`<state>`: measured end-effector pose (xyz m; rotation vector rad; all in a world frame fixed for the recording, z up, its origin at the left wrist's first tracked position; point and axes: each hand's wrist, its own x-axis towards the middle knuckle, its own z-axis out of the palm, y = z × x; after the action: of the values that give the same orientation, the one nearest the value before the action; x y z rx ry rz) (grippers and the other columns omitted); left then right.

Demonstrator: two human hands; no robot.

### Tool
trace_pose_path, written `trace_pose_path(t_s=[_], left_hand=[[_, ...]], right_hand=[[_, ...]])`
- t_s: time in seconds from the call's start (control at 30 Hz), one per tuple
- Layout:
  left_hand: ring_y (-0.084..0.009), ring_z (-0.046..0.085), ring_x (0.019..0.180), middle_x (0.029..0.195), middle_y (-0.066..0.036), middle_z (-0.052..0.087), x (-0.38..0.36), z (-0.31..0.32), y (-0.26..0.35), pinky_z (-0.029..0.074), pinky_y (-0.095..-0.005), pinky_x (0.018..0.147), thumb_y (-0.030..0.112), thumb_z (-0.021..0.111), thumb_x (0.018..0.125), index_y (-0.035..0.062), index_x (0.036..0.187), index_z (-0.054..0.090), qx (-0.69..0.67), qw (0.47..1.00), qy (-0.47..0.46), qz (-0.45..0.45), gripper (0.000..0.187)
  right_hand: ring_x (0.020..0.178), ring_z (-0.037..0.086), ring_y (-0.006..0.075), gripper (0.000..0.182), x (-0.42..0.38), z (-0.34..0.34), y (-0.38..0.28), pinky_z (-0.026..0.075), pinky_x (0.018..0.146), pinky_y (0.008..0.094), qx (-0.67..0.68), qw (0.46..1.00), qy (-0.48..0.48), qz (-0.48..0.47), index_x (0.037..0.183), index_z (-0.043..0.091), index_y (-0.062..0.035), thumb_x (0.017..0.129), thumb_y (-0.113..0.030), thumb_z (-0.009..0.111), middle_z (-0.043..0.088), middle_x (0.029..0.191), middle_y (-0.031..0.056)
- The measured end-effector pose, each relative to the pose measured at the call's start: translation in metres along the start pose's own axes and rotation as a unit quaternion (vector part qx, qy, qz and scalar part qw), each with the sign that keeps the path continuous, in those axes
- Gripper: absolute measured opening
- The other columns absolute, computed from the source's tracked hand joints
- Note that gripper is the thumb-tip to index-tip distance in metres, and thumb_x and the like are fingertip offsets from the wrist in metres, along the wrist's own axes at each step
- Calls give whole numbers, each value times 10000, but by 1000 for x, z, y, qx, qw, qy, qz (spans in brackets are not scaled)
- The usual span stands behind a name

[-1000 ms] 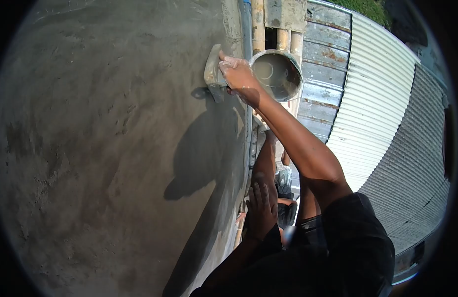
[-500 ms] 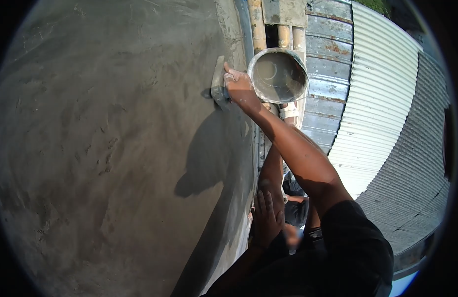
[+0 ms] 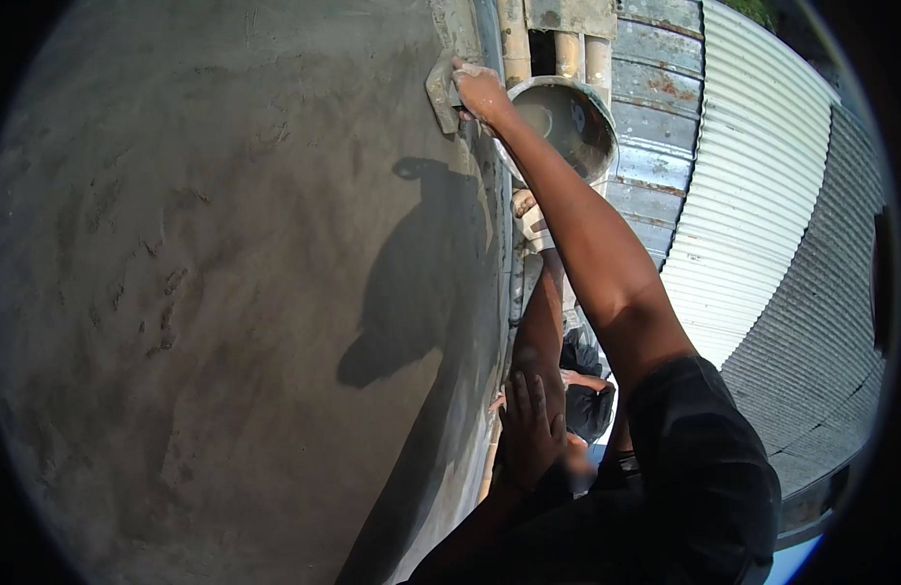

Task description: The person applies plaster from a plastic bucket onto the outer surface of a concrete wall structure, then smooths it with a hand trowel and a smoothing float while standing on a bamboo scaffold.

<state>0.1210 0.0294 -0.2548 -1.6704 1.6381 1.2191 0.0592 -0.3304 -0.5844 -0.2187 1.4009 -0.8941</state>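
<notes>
Right hand (image 3: 479, 90) clenched on the float (image 3: 440, 93), flat against the wet plaster wall (image 3: 226, 292). Since 1 s ago the float has travelled up and toward the wall's right edge, now just beside the blue pipe (image 3: 489, 39); judged: smoothing stroke nearing the corner. Bucket (image 3: 567, 122) hangs near the forearm. Left hand (image 3: 528, 429) rests spread on the knee, fingers released, as before.

harsh sunlight, hard shadows, fisheye vignette
</notes>
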Motion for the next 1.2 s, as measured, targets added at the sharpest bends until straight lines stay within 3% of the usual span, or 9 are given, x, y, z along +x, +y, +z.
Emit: trace_pose_path(t_s=[0.1,0.37,0.43,0.6,0.83,0.9,1.03,1.07,1.2], left_hand=[[-531,254,1367,1491,-334,237,3,-5,-3,284,-569,1100,234,673,825,-30,1496,183,-11,1000,-2,-11,873],[-497,257,1385,1498,-320,239,0,-9,2,291,-566,1101,215,687,817,-25,1495,196,-3,1000,-6,-11,870],[-493,257,1387,1501,-315,239,10,-9,2,294,-565,1099,211,688,815,-23,1494,200,-8,1000,0,-12,869],[-496,262,1384,1511,-295,241,6,-11,6,306,-573,1088,195,693,810,-8,1496,208,2,1000,10,-3,865],[-508,265,1377,1511,-302,239,6,-11,3,309,-571,1083,191,694,801,-7,1499,201,-3,1000,10,-4,877],[-504,269,1377,1510,-299,242,10,-11,2,315,-565,1079,201,700,795,-2,1501,198,-2,1000,14,3,890],[-492,269,1382,1511,-295,244,11,-11,2,329,-554,1070,212,701,798,-9,1497,203,7,1000,18,0,886],[-489,273,1381,1512,-290,246,13,-12,3,338,-555,1061,212,699,799,-8,1499,199,10,1000,20,0,888],[-488,271,1383,1518,-282,241,13,-12,0,335,-556,1065,212,701,799,-2,1501,202,3,1000,23,9,887]], right_hand=[[472,448,92,448,-78,4,-27,434,429,264,-65,997,-16,38,1356,563,-81,923,-189,515,560,660,14],[492,450,100,446,-29,0,-25,436,435,267,-8,998,-16,56,1346,579,-99,909,-181,541,551,659,3],[515,447,113,449,-64,6,-29,455,454,268,-181,983,-10,-36,1333,591,-95,908,-227,538,532,657,-11],[498,436,104,442,9,0,-20,413,408,275,56,996,-25,67,1332,582,-54,913,-185,531,505,634,-18],[495,455,100,460,-59,13,-64,435,433,268,-82,997,8,12,1360,557,-70,924,-212,520,534,661,-5],[510,589,190,493,6,12,-42,487,472,347,-43,998,30,-44,1329,560,-9,871,-164,470,665,809,142],[507,576,163,476,-53,11,-65,479,481,328,-89,996,-20,-22,1335,565,-34,894,-181,467,603,664,99],[469,446,87,441,-100,18,-77,424,414,277,-98,995,-3,-37,1356,567,-97,929,-199,517,483,563,-8],[496,464,88,449,-75,22,-73,421,440,265,-116,989,26,-84,1364,557,-90,929,-189,509,527,586,8]])
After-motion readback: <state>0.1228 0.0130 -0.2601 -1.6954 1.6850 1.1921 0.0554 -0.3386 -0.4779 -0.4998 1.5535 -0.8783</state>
